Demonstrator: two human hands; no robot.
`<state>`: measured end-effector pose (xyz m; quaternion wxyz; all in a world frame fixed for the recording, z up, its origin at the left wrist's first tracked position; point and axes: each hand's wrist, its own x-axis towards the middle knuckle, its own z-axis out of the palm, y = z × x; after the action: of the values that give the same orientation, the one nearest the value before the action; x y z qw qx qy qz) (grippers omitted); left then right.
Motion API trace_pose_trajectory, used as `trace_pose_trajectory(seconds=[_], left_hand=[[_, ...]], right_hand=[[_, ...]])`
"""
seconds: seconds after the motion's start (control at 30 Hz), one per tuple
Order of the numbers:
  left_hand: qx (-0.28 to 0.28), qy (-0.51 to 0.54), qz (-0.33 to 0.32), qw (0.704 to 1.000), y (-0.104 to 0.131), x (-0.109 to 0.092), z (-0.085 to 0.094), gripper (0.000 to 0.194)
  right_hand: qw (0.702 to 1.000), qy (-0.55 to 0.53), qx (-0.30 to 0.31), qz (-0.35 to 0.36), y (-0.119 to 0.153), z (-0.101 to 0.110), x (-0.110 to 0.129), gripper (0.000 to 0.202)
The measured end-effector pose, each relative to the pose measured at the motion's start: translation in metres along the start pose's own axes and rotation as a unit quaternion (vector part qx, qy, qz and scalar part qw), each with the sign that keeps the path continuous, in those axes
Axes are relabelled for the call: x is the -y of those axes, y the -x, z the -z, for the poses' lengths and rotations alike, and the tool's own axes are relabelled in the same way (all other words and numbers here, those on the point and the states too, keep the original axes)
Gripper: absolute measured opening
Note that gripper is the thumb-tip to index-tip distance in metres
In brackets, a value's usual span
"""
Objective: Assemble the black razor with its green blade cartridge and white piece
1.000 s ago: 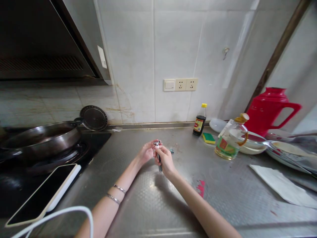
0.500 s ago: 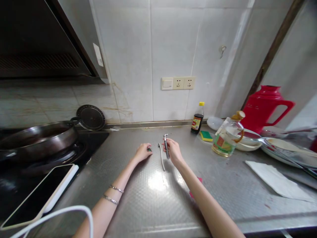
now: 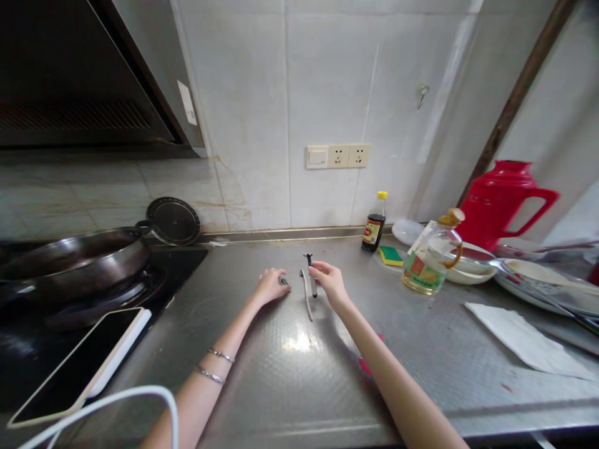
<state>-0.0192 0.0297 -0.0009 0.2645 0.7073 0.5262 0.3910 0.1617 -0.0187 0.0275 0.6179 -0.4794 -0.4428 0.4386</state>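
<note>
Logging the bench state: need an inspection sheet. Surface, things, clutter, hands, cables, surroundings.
Surface: steel counter, reddish mark at right.
Things: slim dark tool in right hand; pale strip beside it.
Clutter: sponge, sauce bottle, glass jug, white paper.
Hands: right fingers on the tool; left hand has small green item at fingertips, grip unclear.
Cables: white cable, lower left, near phone; wall sockets unused.
Surroundings: pan on hob, red flask at right.
</note>
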Motion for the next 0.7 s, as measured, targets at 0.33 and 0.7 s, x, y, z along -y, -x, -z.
trace_pose_trajectory(seconds=[0.33, 0.7], left_hand=[[0.08, 0.235, -0.045, 0.968, 0.012, -0.03, -0.013, 0.028], [0.164, 0.279, 0.021, 0.946, 0.029, -0.04, -0.022, 0.03]], right_hand=[[0.999, 0.008, 0.017, 0.04, 0.005, -0.005, 0.005, 0.026], [0.998, 0.032, 0.044, 0.03, 0.003, -0.007, -0.002, 0.028]])
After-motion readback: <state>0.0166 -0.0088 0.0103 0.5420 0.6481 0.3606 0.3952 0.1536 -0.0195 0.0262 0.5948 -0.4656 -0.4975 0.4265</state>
